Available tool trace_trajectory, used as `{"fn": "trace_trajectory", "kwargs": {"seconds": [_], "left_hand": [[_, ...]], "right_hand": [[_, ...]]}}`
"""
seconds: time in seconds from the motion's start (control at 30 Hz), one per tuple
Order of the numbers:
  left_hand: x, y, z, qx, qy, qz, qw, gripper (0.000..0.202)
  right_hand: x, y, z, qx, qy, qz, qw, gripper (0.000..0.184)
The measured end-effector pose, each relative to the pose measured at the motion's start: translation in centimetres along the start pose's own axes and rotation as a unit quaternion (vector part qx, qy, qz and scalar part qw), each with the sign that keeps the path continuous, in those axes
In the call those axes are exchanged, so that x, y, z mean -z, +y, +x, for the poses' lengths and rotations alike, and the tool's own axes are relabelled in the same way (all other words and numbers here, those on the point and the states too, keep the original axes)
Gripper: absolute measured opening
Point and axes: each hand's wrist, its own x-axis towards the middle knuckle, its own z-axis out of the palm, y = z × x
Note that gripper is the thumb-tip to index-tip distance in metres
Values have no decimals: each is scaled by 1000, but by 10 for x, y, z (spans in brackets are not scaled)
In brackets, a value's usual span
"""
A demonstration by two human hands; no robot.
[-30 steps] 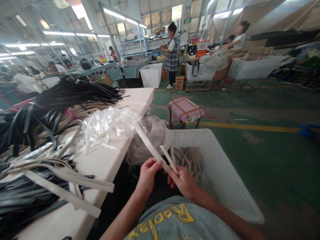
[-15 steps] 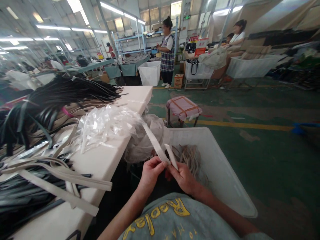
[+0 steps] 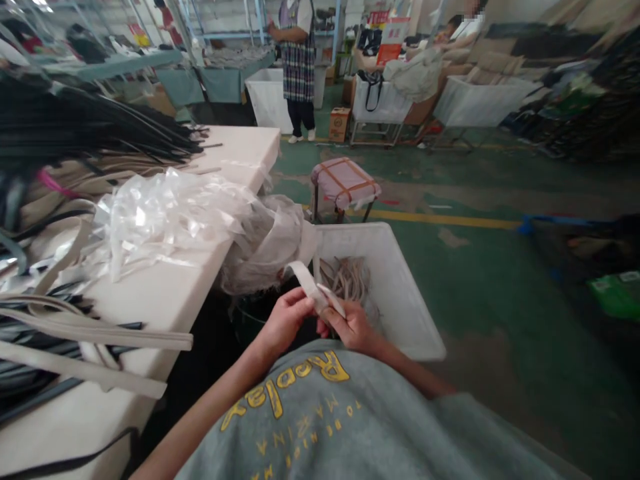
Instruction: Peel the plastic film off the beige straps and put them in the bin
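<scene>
My left hand [image 3: 286, 319] and my right hand [image 3: 351, 327] meet just above my lap, both pinched on one beige strap [image 3: 311, 285]. The strap bends over between them, and its short free end pokes out above my right thumb. Right behind my hands stands a white plastic bin [image 3: 400, 287] holding a heap of beige straps [image 3: 350, 279]. A crumpled pile of clear film [image 3: 170, 217] lies on the white table [image 3: 165, 300] to my left.
Bundles of black straps [image 3: 90, 127] and loose beige straps [image 3: 100, 333] cover the table's left side. A padded stool [image 3: 344, 183] stands beyond the bin. A person in a checked apron [image 3: 299, 60] stands farther back among carts and bins.
The view has dropped and my hands have come closer to my body. The long strap that stretched up toward the table now shows as a short bent piece between my hands.
</scene>
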Motion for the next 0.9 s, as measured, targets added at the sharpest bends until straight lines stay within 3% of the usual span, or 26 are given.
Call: {"fn": "trace_trajectory", "kwargs": {"seconds": [0.13, 0.27, 0.37, 0.53, 0.67, 0.9], "left_hand": [[11, 8, 16, 88, 92, -131, 983, 48], [19, 18, 36, 78, 174, -163, 968, 28], [23, 21, 45, 55, 201, -152, 966, 20], [31, 17, 49, 25, 222, -137, 965, 18], [30, 9, 45, -4, 219, -130, 967, 13], [13, 3, 33, 3, 183, -143, 973, 12]], "right_hand": [[6, 11, -16, -30, -37, 44, 998, 49], [13, 18, -27, -105, -47, 46, 992, 50], [20, 19, -31, -149, -61, 55, 985, 50], [28, 21, -40, -181, -64, 39, 981, 48], [23, 21, -40, -198, -1, -36, 980, 41], [3, 3, -3, -136, 61, -48, 988, 37]]}}
